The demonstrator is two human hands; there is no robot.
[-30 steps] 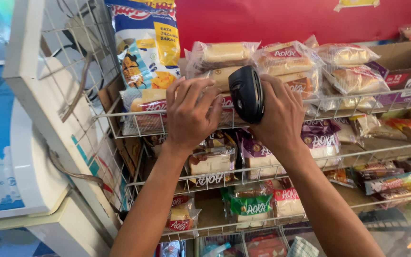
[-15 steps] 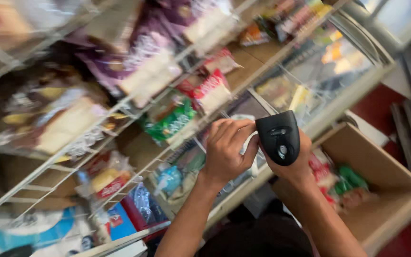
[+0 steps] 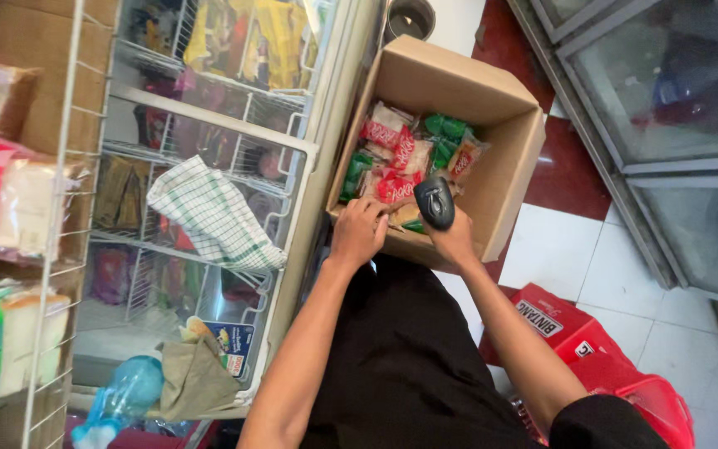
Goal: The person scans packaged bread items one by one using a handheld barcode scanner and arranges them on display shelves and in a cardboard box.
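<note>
1. Left hand (image 3: pixel 359 231): at the near rim of the cardboard box (image 3: pixel 504 125), fingers curled down onto the packets inside. Whether the grip has closed on a packet or only touches them cannot be told; the fingertips are hidden.
2. Right hand (image 3: pixel 454 241): just beside the left hand, at its 3 o'clock. Grip closed around a black handheld scanner (image 3: pixel 435 202), whose head is tipped down toward the box, judged so that it faces the packets.
3. Wrapped bread packets (image 3: pixel 405 162): red and green wrappers, lying loosely in the bottom of the box, directly under both hands.
4. Cardboard box: open-topped, standing on the tiled floor (image 3: pixel 617 274), at 12 o'clock from the person's body, within arm's reach.
5. Glass-topped freezer (image 3: pixel 209 125): at 9 o'clock from the box, touching or nearly touching it. A checked cloth (image 3: pixel 209 218) lies on its lid.
6. Wire rack (image 3: pixel 60 249): far left edge, holding more bread packets.
7. Red plastic crate (image 3: pixel 600 357): on the floor at 5 o'clock from the box.
8. Blue bottle (image 3: pixel 122 399) and a crumpled drab cloth (image 3: pixel 193 378): near end of the freezer.
</note>
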